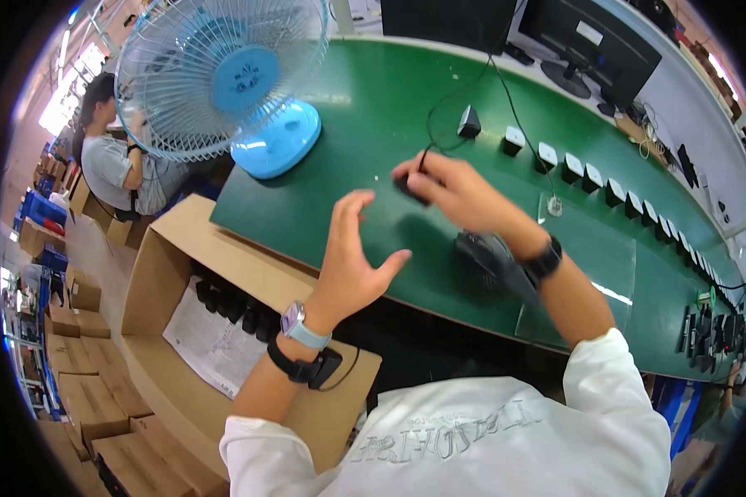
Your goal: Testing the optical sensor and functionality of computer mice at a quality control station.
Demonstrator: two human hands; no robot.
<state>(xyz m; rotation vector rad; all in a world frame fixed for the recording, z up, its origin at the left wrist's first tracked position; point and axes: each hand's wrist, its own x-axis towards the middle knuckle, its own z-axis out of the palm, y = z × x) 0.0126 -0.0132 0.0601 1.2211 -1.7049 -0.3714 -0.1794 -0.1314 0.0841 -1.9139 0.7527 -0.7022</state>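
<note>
Over the green table, my right hand (pixel 448 186) is closed round a small black block (pixel 412 189), much of it hidden by the fingers. A thin black cord rises near that block. My left hand (pixel 352 261) is held up beside it, fingers apart and thumb out, touching nothing. Below my right forearm sits a blurred dark object (pixel 485 258) whose kind I cannot make out. Past my right hand stands a black block with a light grey face (pixel 469 123). To its right, a long row of similar black blocks with white tops (pixel 546 156) curves along the table.
A blue fan (pixel 278 141) stands at the table's left corner. An open cardboard box (pixel 166 248) with black blocks and paper adjoins the near edge. Monitors (pixel 593 41) line the back, and dark parts (pixel 709 335) lie far right. A seated person (pixel 112 157) is at left.
</note>
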